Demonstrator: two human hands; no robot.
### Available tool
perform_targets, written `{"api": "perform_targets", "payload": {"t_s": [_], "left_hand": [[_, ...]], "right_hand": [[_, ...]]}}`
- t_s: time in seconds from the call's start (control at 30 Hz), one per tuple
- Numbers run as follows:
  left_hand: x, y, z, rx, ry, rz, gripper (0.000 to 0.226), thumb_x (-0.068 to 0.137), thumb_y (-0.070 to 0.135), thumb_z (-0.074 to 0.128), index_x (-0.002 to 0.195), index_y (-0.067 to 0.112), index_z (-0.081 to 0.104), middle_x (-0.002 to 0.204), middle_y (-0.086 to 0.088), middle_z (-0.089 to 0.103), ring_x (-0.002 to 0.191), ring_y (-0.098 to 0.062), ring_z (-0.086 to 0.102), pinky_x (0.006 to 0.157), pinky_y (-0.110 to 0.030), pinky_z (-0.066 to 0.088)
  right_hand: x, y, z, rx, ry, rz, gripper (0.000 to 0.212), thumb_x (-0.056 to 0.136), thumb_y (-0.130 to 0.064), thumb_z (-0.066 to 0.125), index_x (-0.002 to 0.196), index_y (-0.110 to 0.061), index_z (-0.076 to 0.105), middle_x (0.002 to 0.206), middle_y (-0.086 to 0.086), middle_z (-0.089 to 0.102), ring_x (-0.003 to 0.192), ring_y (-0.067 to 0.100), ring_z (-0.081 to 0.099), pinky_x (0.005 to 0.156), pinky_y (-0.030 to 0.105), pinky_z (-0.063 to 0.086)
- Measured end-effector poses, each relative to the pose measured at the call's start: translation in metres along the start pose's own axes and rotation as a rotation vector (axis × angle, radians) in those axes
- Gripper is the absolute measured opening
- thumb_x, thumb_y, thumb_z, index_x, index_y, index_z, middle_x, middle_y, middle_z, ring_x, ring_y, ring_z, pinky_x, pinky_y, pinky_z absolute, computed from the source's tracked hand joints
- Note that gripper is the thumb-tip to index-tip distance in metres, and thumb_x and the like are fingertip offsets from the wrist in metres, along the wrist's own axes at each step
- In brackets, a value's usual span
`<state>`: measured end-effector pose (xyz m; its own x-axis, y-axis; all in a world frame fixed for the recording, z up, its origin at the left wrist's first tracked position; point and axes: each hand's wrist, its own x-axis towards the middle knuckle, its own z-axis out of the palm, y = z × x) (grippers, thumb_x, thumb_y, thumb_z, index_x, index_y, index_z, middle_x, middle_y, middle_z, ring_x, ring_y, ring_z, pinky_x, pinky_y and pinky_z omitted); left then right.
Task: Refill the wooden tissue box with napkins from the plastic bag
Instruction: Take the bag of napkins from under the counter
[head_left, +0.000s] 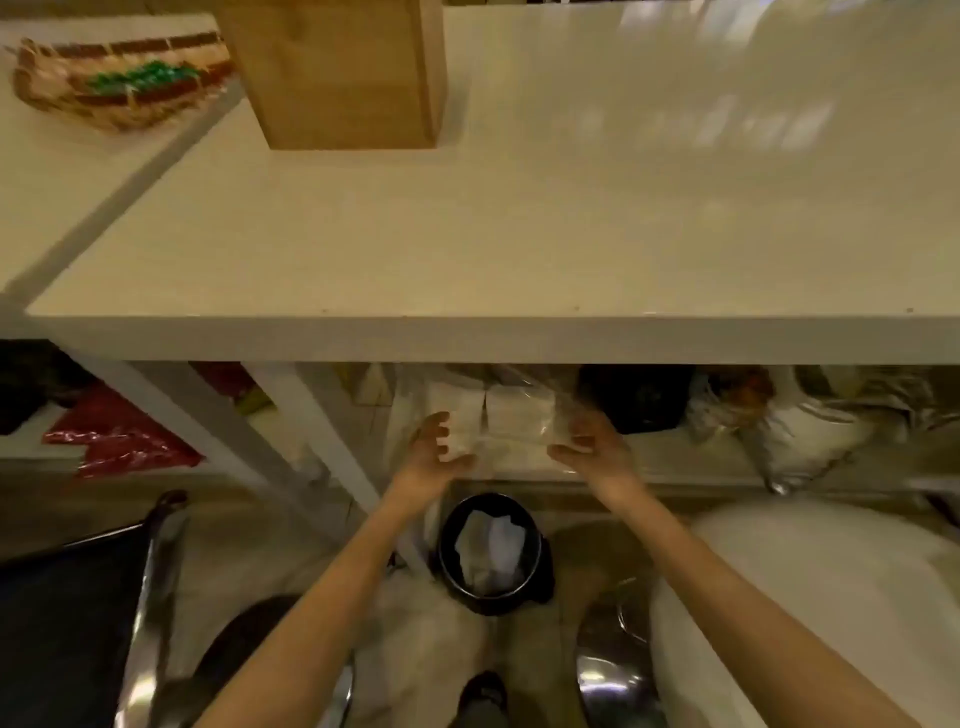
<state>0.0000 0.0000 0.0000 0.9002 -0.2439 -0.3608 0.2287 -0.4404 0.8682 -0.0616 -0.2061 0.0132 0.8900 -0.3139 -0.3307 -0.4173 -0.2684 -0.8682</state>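
The wooden tissue box (343, 73) stands upright at the far left of the white counter (519, 234). Below the counter's front edge, on a lower shelf, lies a clear plastic bag of white napkins (511, 421). My left hand (439, 447) grips the bag's left end, fingers curled around it. My right hand (587, 444) holds the bag's right end, the plastic bunched at the fingertips. Both forearms reach forward under the counter edge.
A wicker basket (114, 83) sits on the surface at far left. A black waste bin (491, 551) with crumpled paper stands on the floor under my hands. Red plastic (119, 441), dark bags and white sacks (810, 431) crowd the lower shelf. A metal-framed chair (150, 582) is at left.
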Motion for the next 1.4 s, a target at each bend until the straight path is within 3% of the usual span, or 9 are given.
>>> {"api": "perform_targets", "payload": {"t_s": [0.13,0.4,0.63,0.73,0.87,1.03,1.17,1.27,1.4], "left_hand": [[0.045,-0.027,0.003,0.235,0.171,-0.009,0.096,0.073,0.02,0.073,0.144,0.011,0.009,0.15,-0.014,0.02,0.138,-0.031,0.022,0.107,-0.039,0.029],[0.124,-0.055,-0.012,0.148,0.315,-0.007,0.126,0.056,0.008,0.084,0.145,0.012,-0.005,0.156,-0.012,0.007,0.143,-0.025,0.013,0.114,-0.034,0.017],[0.132,-0.052,-0.008,0.033,0.237,0.024,0.099,0.059,-0.006,0.079,0.14,0.009,0.024,0.126,-0.014,0.048,0.116,-0.026,0.049,0.09,-0.031,0.041],[0.115,-0.048,-0.007,0.061,0.263,-0.014,0.049,0.059,-0.003,0.079,0.102,0.01,0.061,0.084,-0.004,0.059,0.081,-0.013,0.056,0.069,-0.02,0.044],[0.082,-0.031,-0.009,0.056,0.17,0.028,0.034,0.058,-0.007,0.079,0.061,0.016,0.055,0.061,0.004,0.051,0.058,-0.005,0.049,0.048,-0.002,0.037],[0.013,0.024,-0.014,0.075,0.055,0.053,0.03,0.06,0.003,0.081,0.071,0.017,0.057,0.073,0.003,0.057,0.075,-0.012,0.054,0.048,0.0,0.038],[-0.06,0.072,-0.017,0.117,-0.005,0.092,0.037,0.065,0.006,0.079,0.07,0.031,0.052,0.08,0.009,0.056,0.078,-0.011,0.054,0.074,-0.021,0.043],[-0.105,0.104,-0.021,0.1,-0.023,0.167,0.039,0.061,0.01,0.081,0.082,0.032,0.057,0.086,0.014,0.06,0.082,-0.003,0.058,0.082,-0.025,0.049],[-0.139,0.152,-0.029,0.152,-0.046,0.25,0.036,0.056,0.014,0.083,0.07,0.039,0.061,0.057,0.032,0.066,0.064,0.016,0.06,0.062,-0.009,0.049]], "right_hand": [[0.04,0.029,0.012,-0.037,0.115,-0.053,0.073,0.075,-0.011,0.074,0.136,-0.005,0.035,0.138,0.012,0.042,0.125,0.028,0.043,0.1,0.034,0.036],[0.102,0.061,0.033,0.156,0.074,-0.039,0.066,0.068,0.002,0.076,0.126,-0.006,0.044,0.103,-0.004,0.05,0.104,0.02,0.051,0.075,0.026,0.044],[0.105,0.065,0.03,0.037,0.042,-0.032,0.026,0.073,0.001,0.072,0.073,-0.018,0.055,0.072,-0.007,0.053,0.076,0.016,0.054,0.051,0.004,0.04],[0.09,0.065,0.014,-0.03,0.053,-0.032,0.015,0.075,-0.003,0.071,0.074,-0.011,0.059,0.076,0.007,0.06,0.081,0.025,0.057,0.069,0.025,0.043],[0.059,0.051,-0.018,-0.057,0.029,0.028,0.032,0.069,-0.007,0.078,0.056,-0.019,0.052,0.062,-0.004,0.055,0.063,0.011,0.054,0.065,0.025,0.043],[0.005,0.013,-0.062,-0.101,-0.01,0.042,0.034,0.073,-0.011,0.076,0.058,-0.022,0.048,0.07,-0.001,0.054,0.067,0.011,0.05,0.064,0.021,0.04],[-0.049,-0.021,-0.105,-0.04,-0.075,0.006,0.021,0.073,-0.012,0.076,0.085,-0.016,0.059,0.083,-0.001,0.06,0.075,0.006,0.055,0.062,0.008,0.045],[-0.081,-0.047,-0.136,-0.06,-0.092,-0.078,0.026,0.067,-0.003,0.078,0.087,-0.012,0.063,0.089,0.007,0.065,0.08,0.011,0.061,0.079,0.026,0.052],[-0.111,-0.086,-0.169,-0.082,-0.114,-0.114,0.022,0.068,-0.002,0.078,0.077,-0.005,0.059,0.068,0.001,0.056,0.057,-0.001,0.058,0.052,0.005,0.043]]}}
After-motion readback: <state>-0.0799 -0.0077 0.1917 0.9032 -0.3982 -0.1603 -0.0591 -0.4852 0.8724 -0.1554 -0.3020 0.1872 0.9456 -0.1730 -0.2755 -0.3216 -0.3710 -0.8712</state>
